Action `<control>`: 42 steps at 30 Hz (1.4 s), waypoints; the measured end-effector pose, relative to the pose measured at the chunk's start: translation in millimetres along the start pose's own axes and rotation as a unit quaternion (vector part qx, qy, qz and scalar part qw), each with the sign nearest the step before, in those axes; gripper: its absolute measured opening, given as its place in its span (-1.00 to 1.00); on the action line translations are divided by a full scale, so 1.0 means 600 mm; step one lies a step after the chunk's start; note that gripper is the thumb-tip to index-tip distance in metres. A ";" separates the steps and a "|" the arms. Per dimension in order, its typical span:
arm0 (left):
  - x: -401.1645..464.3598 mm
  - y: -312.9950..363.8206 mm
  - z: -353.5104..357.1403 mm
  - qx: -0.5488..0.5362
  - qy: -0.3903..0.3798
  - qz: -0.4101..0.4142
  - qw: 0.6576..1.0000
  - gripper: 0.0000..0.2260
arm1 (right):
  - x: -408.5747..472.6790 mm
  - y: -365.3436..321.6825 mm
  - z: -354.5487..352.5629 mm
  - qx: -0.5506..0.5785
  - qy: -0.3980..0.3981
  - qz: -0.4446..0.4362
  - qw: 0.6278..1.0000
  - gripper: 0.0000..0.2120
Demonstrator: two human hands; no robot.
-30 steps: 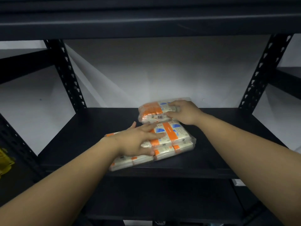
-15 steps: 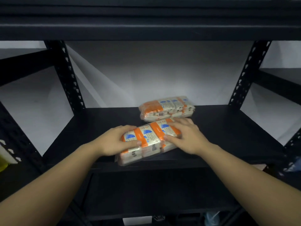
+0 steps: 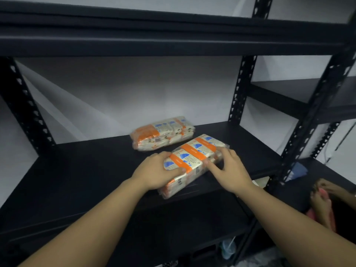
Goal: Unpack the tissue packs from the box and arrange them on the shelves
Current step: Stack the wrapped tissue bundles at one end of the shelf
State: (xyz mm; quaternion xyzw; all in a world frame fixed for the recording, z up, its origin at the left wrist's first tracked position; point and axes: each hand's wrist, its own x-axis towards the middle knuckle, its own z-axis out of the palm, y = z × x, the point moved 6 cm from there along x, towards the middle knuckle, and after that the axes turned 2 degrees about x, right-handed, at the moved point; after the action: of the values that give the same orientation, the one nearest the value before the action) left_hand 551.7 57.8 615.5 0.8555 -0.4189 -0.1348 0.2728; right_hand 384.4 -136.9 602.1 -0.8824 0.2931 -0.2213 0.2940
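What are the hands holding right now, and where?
The front tissue pack: left hand grips its near-left end, right hand touches its right side.

Bare black shelf board (image 3: pixel 81 176) left of the near tissue pack (image 3: pixel 192 160), from front edge back to the wall. Just behind that pack, a second tissue pack (image 3: pixel 163 133), a narrow gap between the two. Overhead, the upper shelf beam (image 3: pixel 173 45), well above the near pack. Right of the near pack, open board up to perforated uprights (image 3: pixel 241 89).
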 end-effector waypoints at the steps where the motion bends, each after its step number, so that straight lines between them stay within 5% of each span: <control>1: 0.007 0.016 0.008 -0.001 -0.005 0.000 1.000 -0.19 | 0.001 0.011 -0.007 0.015 -0.009 -0.001 1.000 -0.35; 12: 0.083 0.160 0.097 -0.055 -0.022 0.005 0.998 -0.40 | 0.092 0.133 -0.099 0.048 -0.074 0.001 0.996 -0.32; 23: 0.148 0.179 0.122 -0.117 -0.029 0.065 0.991 -0.94 | 0.138 0.156 -0.105 0.094 -0.157 -0.013 0.983 -0.22; 27: 0.176 0.181 0.116 -0.049 -0.016 0.103 0.993 -0.75 | 0.121 0.156 -0.092 0.075 -0.152 0.000 0.985 -0.04; 30: 0.192 0.185 0.122 0.062 -0.080 0.100 0.990 -0.48 | 0.105 0.146 -0.083 0.049 -0.143 0.004 0.989 0.08; 33: 0.194 0.179 0.130 0.131 -0.149 0.072 0.978 -0.48 | 0.091 0.141 -0.079 0.035 -0.144 0.012 0.989 0.15; 42: 0.136 0.159 0.123 0.182 -0.068 0.170 0.966 -0.36 | 0.092 0.167 -0.170 -0.048 -0.131 0.059 0.988 0.26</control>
State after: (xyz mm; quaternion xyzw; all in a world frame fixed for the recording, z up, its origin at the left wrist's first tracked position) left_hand 506.5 -80.5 610.3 0.7957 -0.5934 -0.0654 0.1020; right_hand 328.6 -278.3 623.4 -0.8981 0.3141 -0.0716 0.2993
